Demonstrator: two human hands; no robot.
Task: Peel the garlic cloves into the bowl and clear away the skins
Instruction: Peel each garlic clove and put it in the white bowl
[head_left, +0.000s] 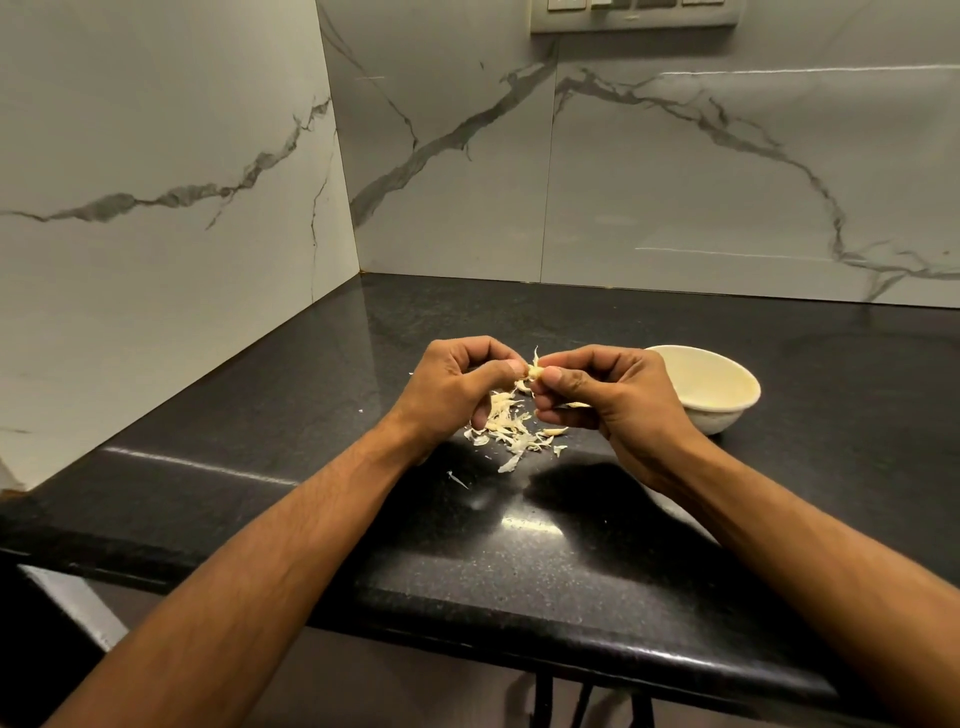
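Pinching one garlic clove (535, 371) between both hands above the counter: left hand (457, 387) curled, thumb and forefinger closed on the clove's left end; right hand (608, 395) curled too, fingertips gripping its right end, a strip of skin sticking up between them. Directly below, on the black counter (571, 561), a loose heap of pale skins (511, 431), a few stray flakes beside it. Just right of the right hand, a cream bowl (722, 387), upright, contents not discernible. Behind, marble-veined wall tiles (675, 171) and a switch plate (634, 15).
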